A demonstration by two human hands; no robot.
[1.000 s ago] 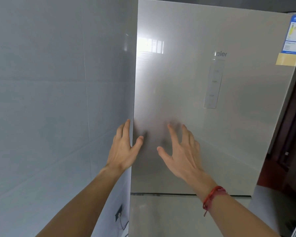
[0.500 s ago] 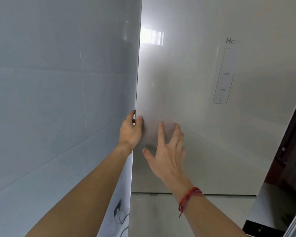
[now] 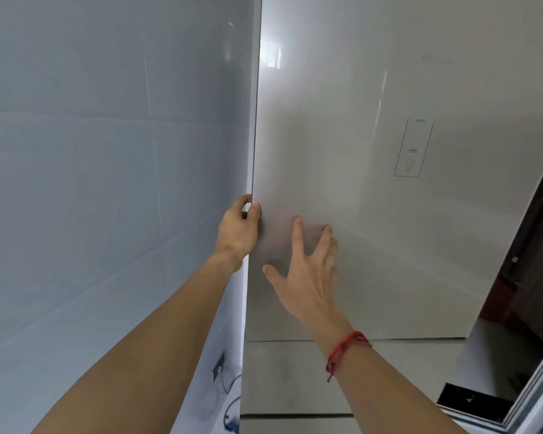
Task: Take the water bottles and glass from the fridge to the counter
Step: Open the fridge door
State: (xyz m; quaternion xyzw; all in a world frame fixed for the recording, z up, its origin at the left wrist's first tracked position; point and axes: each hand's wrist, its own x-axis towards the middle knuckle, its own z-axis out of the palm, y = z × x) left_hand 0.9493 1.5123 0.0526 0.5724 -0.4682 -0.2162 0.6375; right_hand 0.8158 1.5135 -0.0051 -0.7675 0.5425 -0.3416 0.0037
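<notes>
A tall silver-beige fridge fills the right of the view, its upper door (image 3: 373,214) closed with a small control panel (image 3: 413,148) on it. My left hand (image 3: 237,230) grips the door's left edge, fingers curled behind it and thumb on the front. Just to its right, my right hand (image 3: 308,270) has its fingers spread at the door's front; a red string bracelet is on that wrist. The fridge's inside is hidden, so no bottles or glass show.
A pale tiled wall (image 3: 107,183) stands close on the left of the fridge, with a socket and blue cable (image 3: 223,380) low down. A lower fridge door (image 3: 289,377) sits below. Dark wooden furniture (image 3: 527,261) and a window frame (image 3: 533,399) are at the right.
My left hand has gone from open beside the door to gripping its left edge. My right hand slid left and closer to it. The view has moved nearer the fridge.
</notes>
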